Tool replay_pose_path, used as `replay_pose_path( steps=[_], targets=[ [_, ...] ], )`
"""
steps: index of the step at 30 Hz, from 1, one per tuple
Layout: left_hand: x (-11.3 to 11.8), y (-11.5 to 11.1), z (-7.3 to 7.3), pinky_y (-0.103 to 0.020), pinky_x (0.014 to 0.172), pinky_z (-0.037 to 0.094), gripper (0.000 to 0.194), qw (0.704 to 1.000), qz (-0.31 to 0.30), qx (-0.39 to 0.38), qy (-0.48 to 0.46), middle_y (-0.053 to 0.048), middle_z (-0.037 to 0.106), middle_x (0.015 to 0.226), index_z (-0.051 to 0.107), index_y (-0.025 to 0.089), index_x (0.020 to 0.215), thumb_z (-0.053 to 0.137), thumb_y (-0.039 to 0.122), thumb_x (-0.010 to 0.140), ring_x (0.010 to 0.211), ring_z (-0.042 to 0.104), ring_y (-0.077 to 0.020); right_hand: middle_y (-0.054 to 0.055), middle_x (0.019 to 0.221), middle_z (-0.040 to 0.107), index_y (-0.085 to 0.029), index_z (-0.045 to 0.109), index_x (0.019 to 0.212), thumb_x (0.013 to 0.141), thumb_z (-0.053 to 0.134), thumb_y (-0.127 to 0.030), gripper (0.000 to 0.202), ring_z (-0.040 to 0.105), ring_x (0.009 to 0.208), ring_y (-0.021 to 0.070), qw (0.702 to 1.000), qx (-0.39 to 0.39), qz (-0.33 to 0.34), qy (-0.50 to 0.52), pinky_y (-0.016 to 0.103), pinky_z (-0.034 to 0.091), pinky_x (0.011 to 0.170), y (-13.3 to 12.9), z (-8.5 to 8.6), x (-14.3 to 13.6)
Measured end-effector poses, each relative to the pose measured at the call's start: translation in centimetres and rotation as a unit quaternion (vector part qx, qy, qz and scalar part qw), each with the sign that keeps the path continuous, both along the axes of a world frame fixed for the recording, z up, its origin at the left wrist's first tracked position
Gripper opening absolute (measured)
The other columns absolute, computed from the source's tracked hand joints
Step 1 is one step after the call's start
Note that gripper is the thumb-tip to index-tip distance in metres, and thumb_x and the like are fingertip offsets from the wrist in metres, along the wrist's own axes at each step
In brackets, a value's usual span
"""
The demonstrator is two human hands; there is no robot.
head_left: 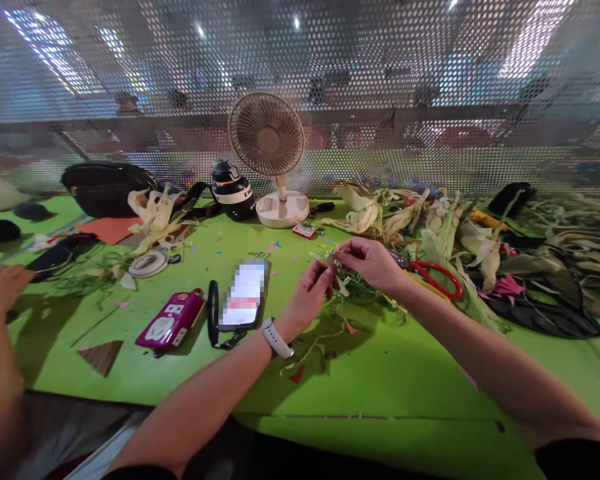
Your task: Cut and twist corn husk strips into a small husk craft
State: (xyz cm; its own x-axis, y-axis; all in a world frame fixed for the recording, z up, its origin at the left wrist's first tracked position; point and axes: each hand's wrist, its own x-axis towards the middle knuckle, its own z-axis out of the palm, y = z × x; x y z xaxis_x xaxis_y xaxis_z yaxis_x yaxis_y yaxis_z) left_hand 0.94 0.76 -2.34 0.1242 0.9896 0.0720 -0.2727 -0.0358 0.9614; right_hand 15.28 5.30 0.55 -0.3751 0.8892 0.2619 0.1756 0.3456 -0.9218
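My left hand point(307, 297), with a white band on its wrist, pinches a thin strip of pale corn husk point(343, 288) above the green table. Close beside it, my right hand point(373, 263) is closed in a pinch at the same strip. The fingertips nearly meet and partly hide the piece. Fine green stems point(363, 285) lie under and behind the hands. Scissors with red handles point(437, 279) rest to the right, next to a heap of dried corn husks point(440, 240).
A white fan point(283, 210) and a black bottle point(233, 190) stand at the back by a perforated metal screen. A phone point(245, 293), a magenta pouch point(173, 321) and a tape roll point(149, 264) lie on the left. Another person's arm point(0, 353) reaches in at the far left.
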Motion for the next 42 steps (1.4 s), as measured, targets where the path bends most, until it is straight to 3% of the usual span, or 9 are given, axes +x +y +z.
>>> replay_pose_path(
  steps=[3,8,15,22,32,37,42],
  targets=[
    [-0.1,0.1,0.2,-0.019,0.046,0.032,0.029,1.000,-0.004,0.003,-0.012,0.005,0.049,0.063,0.056,0.018,0.082,0.068,0.043,0.074,0.050,0.041,-0.0057,-0.002,0.068,0.055,-0.017,0.055,0.078,0.077,0.064,-0.044,0.029,0.048,0.061,0.0102,1.000,0.006,-0.008,0.003,0.024,0.040,0.058,-0.2,0.1,0.1],
    [-0.5,0.1,0.7,-0.018,0.047,0.034,0.028,0.998,-0.006,-0.029,-0.057,0.006,0.045,0.060,0.056,0.019,0.079,0.070,0.041,0.072,0.049,0.039,-0.0057,0.000,0.079,0.059,-0.017,0.055,0.090,0.069,0.075,-0.040,0.037,0.055,0.068,0.0114,0.994,-0.039,0.098,0.012,0.026,0.046,0.064,-0.4,1.1,0.8],
    [-0.8,-0.3,0.8,-0.018,0.049,0.036,0.027,0.994,-0.047,-0.054,-0.087,0.004,0.053,0.066,0.064,0.020,0.090,0.073,0.038,0.072,0.052,0.044,-0.0051,0.000,0.076,0.065,-0.015,0.063,0.084,0.069,0.076,-0.034,0.027,0.061,0.072,0.0126,0.985,-0.073,0.148,0.042,0.029,0.050,0.074,-0.3,1.5,1.6],
    [-0.8,-0.4,1.1,-0.019,0.047,0.034,0.026,0.994,-0.072,-0.025,-0.084,0.004,0.054,0.064,0.065,0.020,0.093,0.072,0.035,0.074,0.048,0.041,-0.0044,0.000,0.080,0.069,-0.017,0.067,0.080,0.067,0.078,-0.029,0.021,0.065,0.077,0.0123,0.971,-0.103,0.189,0.105,0.029,0.052,0.079,-0.2,1.4,1.5],
    [-1.0,-0.4,1.3,-0.019,0.043,0.032,0.026,0.997,-0.056,0.053,-0.017,0.004,0.050,0.061,0.058,0.017,0.086,0.066,0.040,0.078,0.047,0.043,-0.0058,0.000,0.079,0.068,-0.016,0.066,0.080,0.067,0.079,-0.032,0.025,0.064,0.074,0.0122,0.973,-0.105,0.171,0.112,0.029,0.052,0.076,0.0,0.5,1.2],
    [-0.9,-0.4,1.5,-0.019,0.045,0.031,0.029,0.998,-0.048,0.030,-0.016,0.005,0.046,0.058,0.060,0.018,0.091,0.067,0.042,0.077,0.047,0.040,-0.0055,0.001,0.079,0.065,-0.015,0.065,0.083,0.067,0.077,-0.040,0.032,0.061,0.074,0.0133,0.981,-0.072,0.154,0.096,0.029,0.050,0.074,-0.4,0.9,1.1],
    [-0.6,-0.5,1.0,-0.018,0.046,0.032,0.030,0.998,-0.060,-0.007,-0.018,0.005,0.046,0.060,0.058,0.017,0.084,0.070,0.043,0.074,0.049,0.039,-0.0047,-0.003,0.063,0.051,-0.016,0.056,0.078,0.077,0.061,-0.058,0.042,0.045,0.057,0.0092,0.998,0.004,0.069,-0.009,0.021,0.036,0.052,-0.9,1.8,1.3]
  ],
)
